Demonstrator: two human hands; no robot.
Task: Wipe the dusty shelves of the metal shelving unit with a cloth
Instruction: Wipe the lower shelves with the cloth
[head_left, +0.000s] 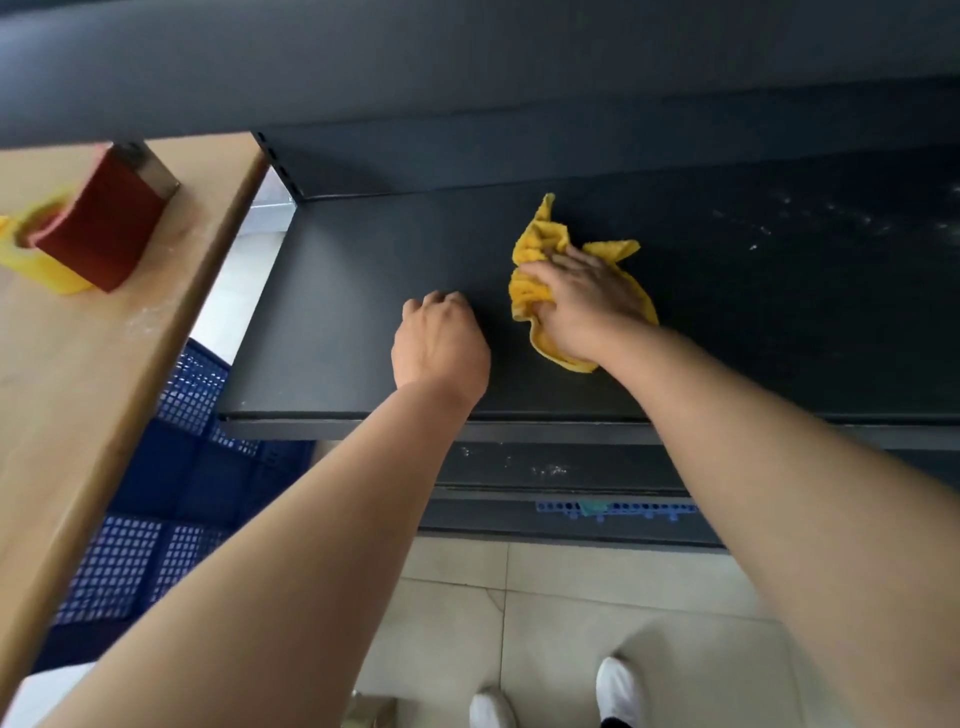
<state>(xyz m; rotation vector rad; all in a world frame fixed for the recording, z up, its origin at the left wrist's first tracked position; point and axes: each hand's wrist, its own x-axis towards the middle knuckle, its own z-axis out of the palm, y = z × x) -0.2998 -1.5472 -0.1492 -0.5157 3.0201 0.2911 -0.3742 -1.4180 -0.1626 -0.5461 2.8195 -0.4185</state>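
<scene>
A dark grey metal shelf (363, 291) fills the middle of the head view. On it lies a crumpled yellow cloth (540, 249), pressed flat under my right hand (587, 301), whose fingers spread over the fabric. My left hand (441, 343) rests on the shelf just left of the cloth, fingers curled into a loose fist with nothing in it. White dust specks (810, 218) cover the shelf's far right part. The left part looks smooth and dust-free. A lower shelf (545, 467) below the front edge also shows dust specks.
An upper shelf (467, 62) overhangs at the top. To the left stands a wooden table (104, 364) with a red block (104, 223) and a yellow object (47, 270). Blue perforated crates (171, 493) sit below. Tiled floor and my white shoes (618, 691) lie beneath.
</scene>
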